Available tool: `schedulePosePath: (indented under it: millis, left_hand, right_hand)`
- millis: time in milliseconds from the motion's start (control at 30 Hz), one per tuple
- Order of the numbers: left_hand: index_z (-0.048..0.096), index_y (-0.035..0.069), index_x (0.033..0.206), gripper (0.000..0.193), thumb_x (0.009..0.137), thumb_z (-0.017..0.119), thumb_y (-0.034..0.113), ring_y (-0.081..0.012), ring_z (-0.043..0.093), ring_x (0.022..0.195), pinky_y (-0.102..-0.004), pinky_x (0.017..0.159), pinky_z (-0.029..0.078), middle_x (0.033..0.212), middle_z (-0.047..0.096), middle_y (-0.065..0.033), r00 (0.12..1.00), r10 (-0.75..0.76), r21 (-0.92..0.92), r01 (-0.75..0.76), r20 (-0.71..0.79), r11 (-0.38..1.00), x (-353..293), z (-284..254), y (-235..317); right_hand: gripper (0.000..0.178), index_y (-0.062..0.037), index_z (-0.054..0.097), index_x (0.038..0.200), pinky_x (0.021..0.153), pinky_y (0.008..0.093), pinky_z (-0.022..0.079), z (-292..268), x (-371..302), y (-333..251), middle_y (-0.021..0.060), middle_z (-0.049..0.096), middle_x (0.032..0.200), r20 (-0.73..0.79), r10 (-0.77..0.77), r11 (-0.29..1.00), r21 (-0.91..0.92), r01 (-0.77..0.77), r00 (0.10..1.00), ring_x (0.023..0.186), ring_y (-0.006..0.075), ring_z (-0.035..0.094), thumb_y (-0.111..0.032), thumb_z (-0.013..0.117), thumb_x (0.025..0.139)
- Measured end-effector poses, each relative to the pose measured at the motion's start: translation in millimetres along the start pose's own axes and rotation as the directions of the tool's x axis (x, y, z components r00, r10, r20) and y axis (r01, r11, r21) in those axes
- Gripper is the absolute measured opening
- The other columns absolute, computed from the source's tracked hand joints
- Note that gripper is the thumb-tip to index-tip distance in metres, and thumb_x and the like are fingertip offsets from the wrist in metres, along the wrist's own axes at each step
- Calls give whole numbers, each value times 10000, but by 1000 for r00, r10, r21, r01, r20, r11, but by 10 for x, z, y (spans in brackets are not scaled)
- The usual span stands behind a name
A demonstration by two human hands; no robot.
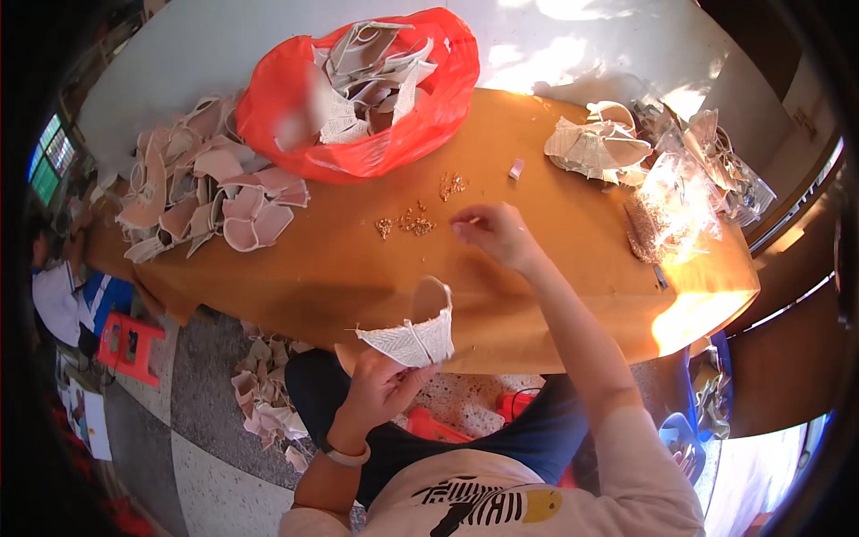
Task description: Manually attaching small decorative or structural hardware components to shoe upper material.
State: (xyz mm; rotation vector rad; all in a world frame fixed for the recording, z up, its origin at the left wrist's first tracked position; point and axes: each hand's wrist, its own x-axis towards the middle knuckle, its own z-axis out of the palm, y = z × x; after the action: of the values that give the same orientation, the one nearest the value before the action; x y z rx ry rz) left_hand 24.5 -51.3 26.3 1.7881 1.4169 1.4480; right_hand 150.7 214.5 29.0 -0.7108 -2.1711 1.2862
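Orange-brown table [573,242]: red plastic bag [420,116] of pale shoe-upper pieces at the far edge, a loose heap of pink pieces [206,192] at the far left corner. A small stack of white patterned uppers [591,148] sits toward the far right, a clear plastic bag [676,201] of what look like small metal bits at the right edge, a tiny pale block [515,168] between the red bag and the white stack. On the floor: more pink scraps [264,394] under the near-left corner, a red stool [130,345] further left.
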Motion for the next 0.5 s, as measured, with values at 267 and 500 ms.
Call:
schedulePosePath:
  millis: [267,500]
  left_hand:
    - [659,94,1171,363,816,606,35,-238,635,873,-349,734,537,1187,614,-73,996,50,607,-81,67,791,407,119,125]
    - [594,137,1252,435,818,588,119,-204,574,957,-331,726,525,1227,608,-55,999,-2,807,-35,45,589,731,585,-35]
  right_hand:
    - [150,-36,732,900,747,356,550,250,437,160,137,720,848,9,-156,902,-407,147,988,767,274,698,-150,700,808]
    - [142,34,663,917,671,314,560,-76,419,216,123,708,761,-25,20,991,-132,-23,999,713,195,707,-77,621,840]
